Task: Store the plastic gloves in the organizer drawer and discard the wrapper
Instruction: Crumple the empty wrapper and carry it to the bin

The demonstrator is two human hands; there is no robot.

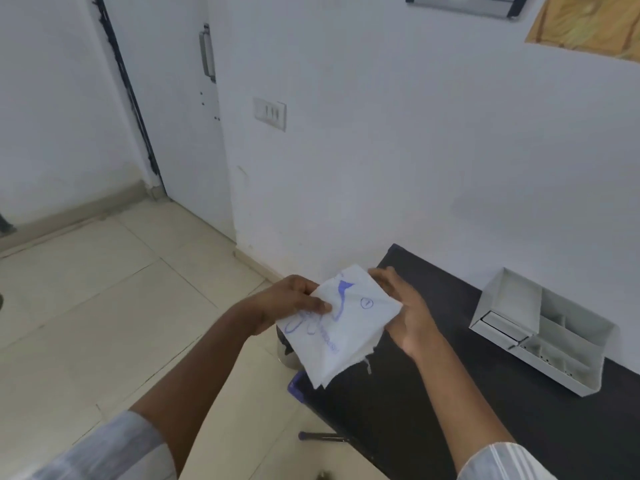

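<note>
- A white packet with blue print was held in the air over the near left corner of the black table.
- The left hand was pinched shut on the packet's left edge; the right hand was closed round its right side.
- Whether the gloves were still inside could not be told.
- The packet was probably best opened along the frayed lower edge, with the pull kept short so nothing spilled to the floor.
- The white organizer stood well apart to the right, against the wall, its small drawer looking slightly open.
- Bare table lay between packet and organizer, leaving open room for the carry.
- A bin seemed to sit below the packet, mostly hidden.
</note>
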